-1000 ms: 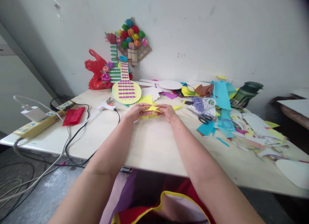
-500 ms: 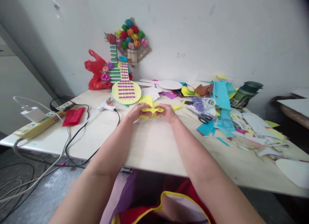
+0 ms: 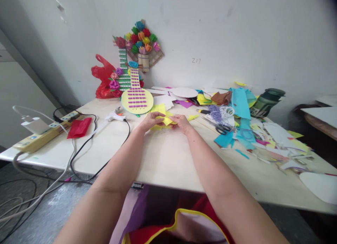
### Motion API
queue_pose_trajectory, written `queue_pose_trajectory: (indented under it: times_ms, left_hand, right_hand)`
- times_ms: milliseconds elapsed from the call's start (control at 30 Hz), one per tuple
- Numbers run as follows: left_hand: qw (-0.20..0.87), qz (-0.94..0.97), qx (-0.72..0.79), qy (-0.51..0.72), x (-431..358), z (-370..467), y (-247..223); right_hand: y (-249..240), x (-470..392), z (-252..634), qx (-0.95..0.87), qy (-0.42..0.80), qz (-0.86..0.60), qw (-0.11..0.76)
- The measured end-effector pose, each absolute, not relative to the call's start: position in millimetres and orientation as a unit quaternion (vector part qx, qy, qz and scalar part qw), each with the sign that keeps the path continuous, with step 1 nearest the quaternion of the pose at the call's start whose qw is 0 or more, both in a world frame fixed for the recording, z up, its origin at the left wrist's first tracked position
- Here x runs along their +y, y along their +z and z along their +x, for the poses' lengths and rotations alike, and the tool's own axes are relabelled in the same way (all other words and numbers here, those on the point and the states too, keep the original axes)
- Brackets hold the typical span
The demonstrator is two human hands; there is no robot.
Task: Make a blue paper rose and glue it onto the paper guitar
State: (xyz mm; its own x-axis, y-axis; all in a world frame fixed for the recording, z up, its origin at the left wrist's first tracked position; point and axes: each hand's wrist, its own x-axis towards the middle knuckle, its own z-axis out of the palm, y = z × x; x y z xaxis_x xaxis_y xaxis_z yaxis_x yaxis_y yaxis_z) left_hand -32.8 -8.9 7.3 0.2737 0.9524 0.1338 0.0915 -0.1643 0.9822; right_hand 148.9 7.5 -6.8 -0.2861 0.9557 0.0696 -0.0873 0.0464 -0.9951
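Between my two hands, just above the table's middle, is a small piece of yellow crepe paper [image 3: 167, 121]. My left hand [image 3: 151, 121] pinches its left side, fingers curled round the edge. On the other side my right hand [image 3: 181, 122] grips the paper between thumb and fingers. More yellow paper [image 3: 159, 108] lies behind and under the hands. Past it, a yellow paper lute shape with purple strips [image 3: 137, 100] leans upright. To the left of my hands rests a white glue gun [image 3: 114, 116]. The undersides of the fingers are hidden.
A yellow power strip [image 3: 34, 138] with cables and a red paper packet [image 3: 79, 127] lie left. On the right are scissors [image 3: 222, 128], white cord [image 3: 227, 112], blue paper [image 3: 241, 103], many scraps and a tilted green bottle [image 3: 268, 102]. Paper flowers [image 3: 142, 37] stand against the wall.
The yellow paper between my hands has turned, its near flap now angled down more toward me. Both hands keep their hold, with small finger shifts. The camera view moved slightly.
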Motion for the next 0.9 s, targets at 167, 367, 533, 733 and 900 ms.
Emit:
queue_pose_trajectory:
  times_ms: [167,367,533,733,900]
  left_hand:
    - [0.508,0.622,0.411,0.431,-4.2,-35.3,2.5]
    - [0.526,0.613,0.411,0.422,-3.8,-36.0,1.5]
    - [0.532,0.609,0.414,0.418,-4.4,-35.5,2.4]
    - [0.535,0.588,0.426,0.433,-2.6,-36.1,1.5]
    - [0.525,0.591,0.427,0.440,-0.8,-36.1,0.0]
  right_hand:
    - [-7.0,9.6,151.7,-0.574,0.558,-0.393,0.453]
    - [-5.6,9.1,150.8,-0.569,0.538,-0.413,0.465]
    - [-4.8,8.5,150.6,-0.575,0.523,-0.419,0.469]
    - [-7.9,13.1,156.6,-0.558,0.541,-0.392,0.492]
    - [-10.2,12.3,153.9,-0.621,0.498,-0.396,0.458]
